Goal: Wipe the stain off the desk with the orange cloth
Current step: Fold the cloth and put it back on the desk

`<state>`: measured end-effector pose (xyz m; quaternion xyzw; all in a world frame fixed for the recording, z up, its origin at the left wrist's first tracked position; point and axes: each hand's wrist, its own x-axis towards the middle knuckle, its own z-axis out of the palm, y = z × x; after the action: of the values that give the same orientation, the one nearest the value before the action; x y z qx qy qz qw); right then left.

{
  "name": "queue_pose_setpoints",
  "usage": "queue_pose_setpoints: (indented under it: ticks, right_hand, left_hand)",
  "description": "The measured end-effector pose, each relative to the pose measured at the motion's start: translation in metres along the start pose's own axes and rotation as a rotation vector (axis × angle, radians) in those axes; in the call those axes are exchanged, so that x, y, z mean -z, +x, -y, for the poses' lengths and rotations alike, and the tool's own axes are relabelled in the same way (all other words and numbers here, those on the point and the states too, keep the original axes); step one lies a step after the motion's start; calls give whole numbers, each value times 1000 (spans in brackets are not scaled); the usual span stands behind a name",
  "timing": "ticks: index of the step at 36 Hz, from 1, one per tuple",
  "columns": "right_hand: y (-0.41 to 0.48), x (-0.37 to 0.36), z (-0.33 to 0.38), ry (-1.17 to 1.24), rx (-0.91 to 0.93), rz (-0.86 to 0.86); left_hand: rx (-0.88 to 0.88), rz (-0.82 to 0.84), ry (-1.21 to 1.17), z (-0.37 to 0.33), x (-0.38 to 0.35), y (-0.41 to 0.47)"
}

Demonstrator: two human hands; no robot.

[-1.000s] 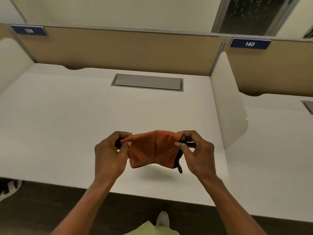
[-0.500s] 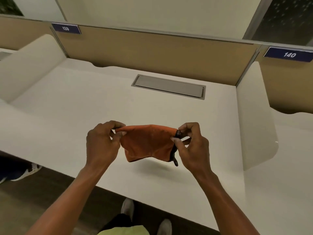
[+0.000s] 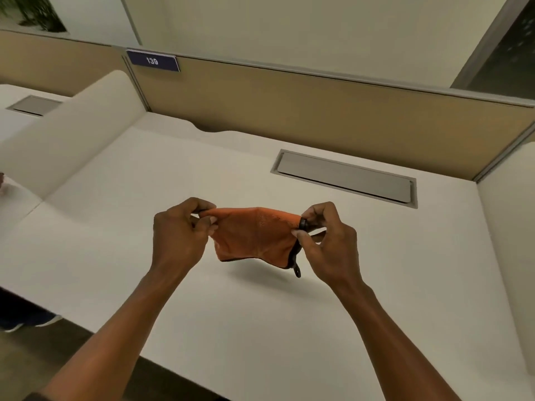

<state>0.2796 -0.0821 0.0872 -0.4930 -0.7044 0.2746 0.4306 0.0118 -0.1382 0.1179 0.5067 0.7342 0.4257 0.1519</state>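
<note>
Both hands hold the cloth (image 3: 254, 235) stretched between them, above the table (image 3: 115, 227) and clear of it. The left hand (image 3: 176, 235) pinches its left corner; the right hand (image 3: 330, 244) pinches the right corner by the black trim. No stain is discernible, perhaps too faint.

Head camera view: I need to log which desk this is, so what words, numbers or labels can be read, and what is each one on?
"139": white digits on the dark blue rectangular number plate, fixed at the top of the tan partition panel behind the white desk.
The orange cloth with black edging shows no readable text.
Nothing else legible.
</note>
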Motion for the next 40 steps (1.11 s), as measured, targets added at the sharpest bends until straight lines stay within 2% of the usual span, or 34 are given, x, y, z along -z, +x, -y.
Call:
queue_pose_setpoints:
  ticks: [9, 18, 26, 30, 33, 40]
  right_hand:
    - [87, -89, -2, -43, -103, -14]
    - [176, -147, -41, -153, -276, -13]
    - [218, -177, -75, -248, -371, -55]
    - [210, -184, -82, -443, -361, 55]
    - [199, -193, -83, -625, -320, 223]
    - [190, -219, -92, -709, -168, 563]
  left_hand:
    - [-34, 82, 0, 61, 8, 130]
    - [-70, 256, 114, 102, -47, 242]
    - [-113, 433, 175, 126, -99, 292]
    - [-188, 590, 244, 140, -116, 295]
    - [-296, 716, 404, 156, -122, 294]
    - [-538, 986, 727, 188, -132, 287]
